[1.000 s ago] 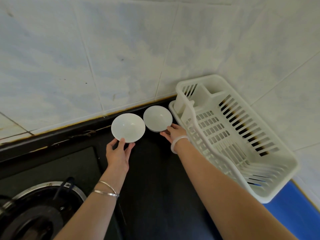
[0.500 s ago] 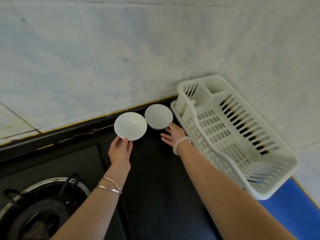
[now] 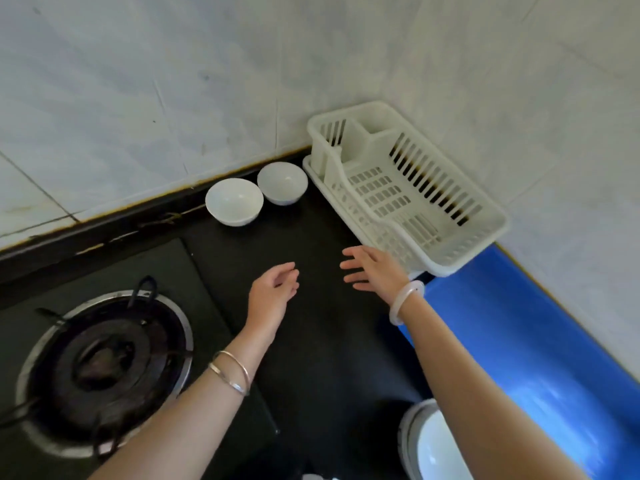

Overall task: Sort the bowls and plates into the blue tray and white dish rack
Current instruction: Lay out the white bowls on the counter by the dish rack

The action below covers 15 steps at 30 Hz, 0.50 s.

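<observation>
Two white bowls stand upright side by side on the black counter against the tiled wall: the left bowl (image 3: pixel 234 201) and the right bowl (image 3: pixel 282 182). Right of them sits the empty white dish rack (image 3: pixel 460 251), and the blue tray (image 3: pixel 519 327) lies in front of the rack along the right wall. My left hand (image 3: pixel 273 289) and my right hand (image 3: pixel 374 270) hover over the counter well short of the bowls, fingers apart and holding nothing. A stack of white dishes (image 3: pixel 415 445) shows at the bottom edge, partly behind my right forearm.
A gas burner (image 3: pixel 100 365) with a black pan support fills the lower left. Tiled walls close off the back and the right side. Bare black counter (image 3: pixel 318 341) lies between my arms.
Both hands have let go of the bowls and drawn back toward me. The bowls now rest on the counter by the wall. The view has tilted down, showing more of the burner and blue tray.
</observation>
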Each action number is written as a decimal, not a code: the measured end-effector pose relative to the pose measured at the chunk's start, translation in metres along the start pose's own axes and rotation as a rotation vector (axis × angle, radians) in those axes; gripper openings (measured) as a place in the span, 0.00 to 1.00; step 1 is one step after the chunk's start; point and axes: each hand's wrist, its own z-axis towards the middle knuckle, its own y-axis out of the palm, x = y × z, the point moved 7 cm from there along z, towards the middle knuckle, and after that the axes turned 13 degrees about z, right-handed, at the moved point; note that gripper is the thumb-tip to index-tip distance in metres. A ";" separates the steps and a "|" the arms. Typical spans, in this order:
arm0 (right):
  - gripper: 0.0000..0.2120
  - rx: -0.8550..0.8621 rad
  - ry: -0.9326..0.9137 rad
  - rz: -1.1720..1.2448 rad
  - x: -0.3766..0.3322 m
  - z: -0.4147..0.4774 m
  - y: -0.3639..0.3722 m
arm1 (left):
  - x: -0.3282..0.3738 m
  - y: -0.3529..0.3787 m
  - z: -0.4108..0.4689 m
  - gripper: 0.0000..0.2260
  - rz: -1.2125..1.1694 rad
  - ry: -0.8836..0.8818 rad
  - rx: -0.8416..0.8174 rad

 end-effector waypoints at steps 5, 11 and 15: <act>0.10 0.177 -0.078 -0.337 0.053 -0.094 -0.069 | -0.007 0.065 -0.074 0.12 0.396 0.184 -0.241; 0.15 0.445 0.034 -0.601 0.137 -0.189 -0.134 | -0.029 0.133 -0.151 0.15 0.755 0.372 -0.416; 0.18 0.500 0.146 -0.636 0.174 -0.218 -0.147 | -0.044 0.154 -0.181 0.17 0.842 0.395 -0.463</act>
